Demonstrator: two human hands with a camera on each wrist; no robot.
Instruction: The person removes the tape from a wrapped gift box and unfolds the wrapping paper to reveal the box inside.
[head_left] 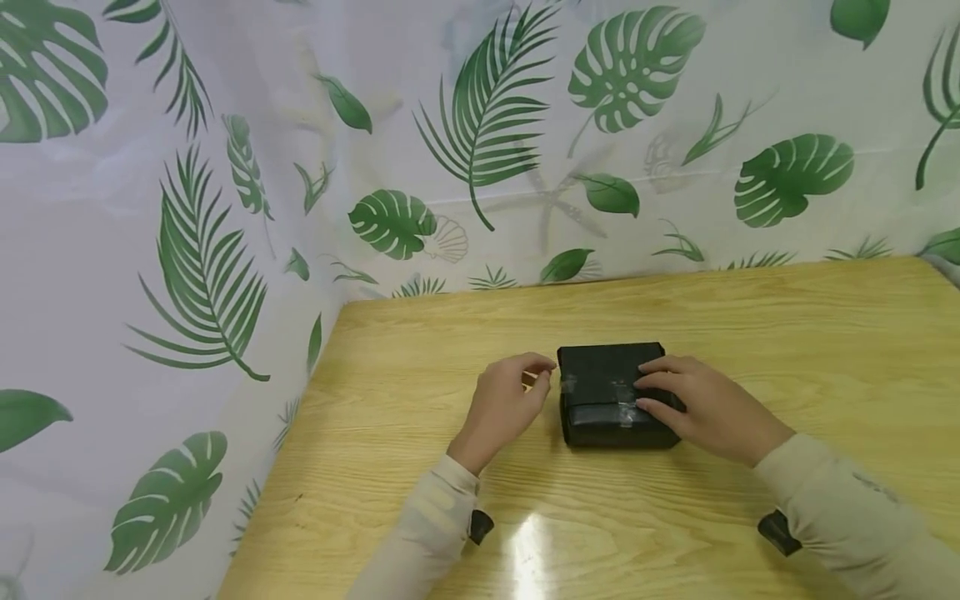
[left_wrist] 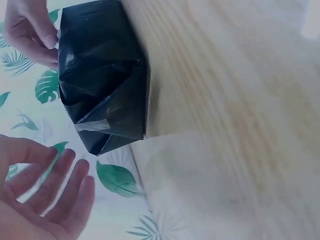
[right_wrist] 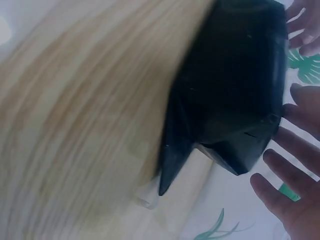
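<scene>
A box-shaped package [head_left: 603, 371] wrapped in shiny black plastic lies on the wooden table, with clear tape across its top and front. In the left wrist view, its left end has a pointed fold with a strip of tape [left_wrist: 92, 125] on it. My left hand [head_left: 506, 400] is just left of the package, fingers loosely bent and holding nothing. My right hand [head_left: 701, 404] rests its spread fingertips on the top at the right side. In the right wrist view, a flap sticks out from the right end, with a loose bit of clear tape [right_wrist: 149, 194] at its tip.
The wooden table [head_left: 390, 433] runs back to a white curtain [head_left: 525, 100] printed with green leaves. The curtain also hangs along the left edge. A black strap piece [head_left: 780, 532] shows under the right sleeve, another [head_left: 481, 526] at the left one.
</scene>
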